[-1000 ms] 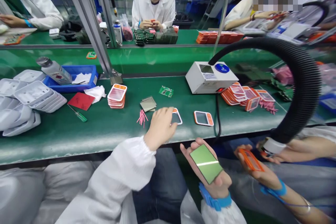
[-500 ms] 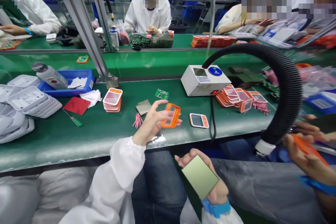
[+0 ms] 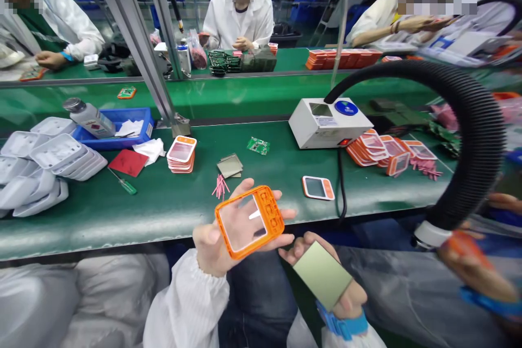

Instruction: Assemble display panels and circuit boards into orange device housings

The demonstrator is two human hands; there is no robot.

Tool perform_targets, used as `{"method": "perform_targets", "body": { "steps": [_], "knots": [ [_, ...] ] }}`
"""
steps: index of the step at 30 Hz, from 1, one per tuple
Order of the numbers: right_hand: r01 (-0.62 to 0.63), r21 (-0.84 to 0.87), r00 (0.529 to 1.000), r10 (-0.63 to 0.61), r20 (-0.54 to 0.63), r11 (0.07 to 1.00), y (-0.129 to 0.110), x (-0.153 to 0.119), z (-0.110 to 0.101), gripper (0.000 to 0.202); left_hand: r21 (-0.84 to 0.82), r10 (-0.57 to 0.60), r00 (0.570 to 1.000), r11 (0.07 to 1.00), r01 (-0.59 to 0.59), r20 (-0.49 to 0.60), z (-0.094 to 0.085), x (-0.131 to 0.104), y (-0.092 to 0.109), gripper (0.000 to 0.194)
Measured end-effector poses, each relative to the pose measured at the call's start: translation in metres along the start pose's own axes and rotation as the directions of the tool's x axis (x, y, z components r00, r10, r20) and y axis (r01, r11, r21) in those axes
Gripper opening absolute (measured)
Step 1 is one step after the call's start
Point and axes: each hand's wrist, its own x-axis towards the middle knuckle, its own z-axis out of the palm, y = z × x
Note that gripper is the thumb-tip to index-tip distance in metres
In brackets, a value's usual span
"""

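An orange frame with a clear window [image 3: 267,239] lies across the palm of my left hand [image 3: 216,247], its inner side facing up and the fingers reaching out beneath it. My right hand [image 3: 346,296], with a blue band at the wrist, holds a flat greenish square panel [image 3: 323,275] just below and right of the frame. The two pieces are apart. Beyond my left hand, pink strips [image 3: 221,187], a small stack of square panels [image 3: 230,166] and a green circuit board [image 3: 258,145] lie on the green table [image 3: 163,212].
A white box [image 3: 326,133] with a thick black hose [image 3: 485,136] stands behind right. An orange-and-white unit [image 3: 318,188] lies before it. Stacked frames [image 3: 181,155], a screwdriver [image 3: 128,187], a blue tray [image 3: 118,144] and white shells [image 3: 73,157] are left. A co-worker's hand [image 3: 481,266] is at right.
My left hand has come nearer and turned palm up, bringing the orange frame from over the table to its front edge. My right hand still holds the panel much as before.
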Motion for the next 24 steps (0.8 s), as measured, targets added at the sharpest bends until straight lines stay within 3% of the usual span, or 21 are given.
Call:
{"method": "perform_targets", "body": {
  "steps": [3, 6, 10, 13, 19, 24],
  "knots": [
    [-0.034, 0.143, 0.999, 0.031, 0.021, 0.989, 0.004, 0.001, 0.000, 0.083, -0.085, 0.020, 1.000, 0.996, -0.022, -0.024, 0.004, -0.005, -0.002, 0.064],
    [-0.092, 0.206, 0.996, 0.087, 0.032, 0.974, 0.000, 0.005, 0.002, 0.083, -0.223, -0.013, 0.990, 0.975, -0.019, -0.139, 0.005, -0.010, -0.006, 0.052],
    [-0.138, 0.271, 0.990, 0.127, 0.057, 0.953, -0.006, 0.009, 0.009, 0.079, -0.318, -0.126, 0.896, 0.948, -0.018, -0.426, 0.003, -0.014, -0.008, 0.043],
    [-0.127, 0.254, 0.992, 0.119, 0.048, 0.959, -0.005, 0.009, 0.011, 0.078, -0.297, -0.076, 0.844, 0.949, -0.102, -0.531, -0.001, -0.016, -0.009, 0.038],
    [-0.119, 0.222, 0.992, 0.109, 0.057, 0.968, -0.007, 0.010, 0.011, 0.077, -0.241, -0.033, 0.939, 0.969, -0.054, -0.342, -0.006, -0.027, -0.014, 0.027],
    [-0.103, 0.273, 0.993, 0.086, 0.076, 0.957, -0.011, 0.012, 0.015, 0.074, -0.270, -0.041, 0.953, 0.962, -0.044, -0.301, -0.001, -0.031, -0.014, 0.024]
  ]
}}
